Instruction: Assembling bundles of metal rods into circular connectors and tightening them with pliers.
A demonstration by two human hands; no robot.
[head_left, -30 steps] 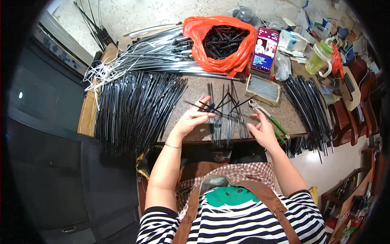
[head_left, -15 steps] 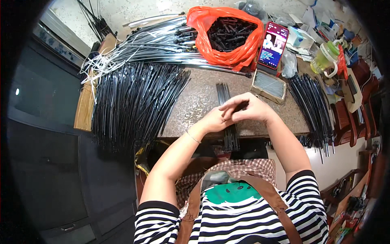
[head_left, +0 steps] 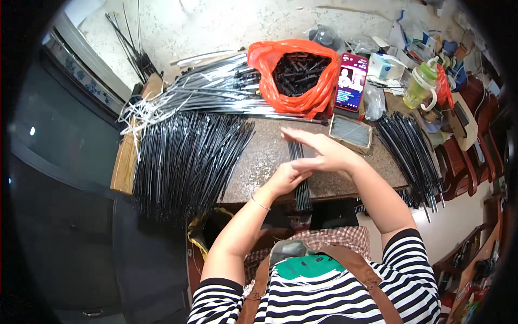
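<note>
My left hand (head_left: 285, 177) is closed around a small bundle of thin black rods (head_left: 303, 195) that lies lengthwise on the speckled stone table (head_left: 259, 162) and hangs over its near edge. Just above it my right hand (head_left: 322, 153) lies flat across the bundle, fingers stretched out to the left, partly covering the left hand. The far ends of the rods (head_left: 294, 148) show beyond the fingers. How the right palm touches the rods is hidden.
A wide pile of long black rods (head_left: 183, 162) fills the table's left side, with silvery rods (head_left: 216, 92) behind it. An orange bag (head_left: 319, 94) of short black pieces, a lit phone (head_left: 350, 89), a clear box (head_left: 350, 132), another rod pile (head_left: 413, 156) and a green bottle (head_left: 421, 89) stand right.
A second ago the rods lay crossed and loose between my spread hands. The hands came together and gathered them into one straight bundle, and my right hand has flattened over it.
</note>
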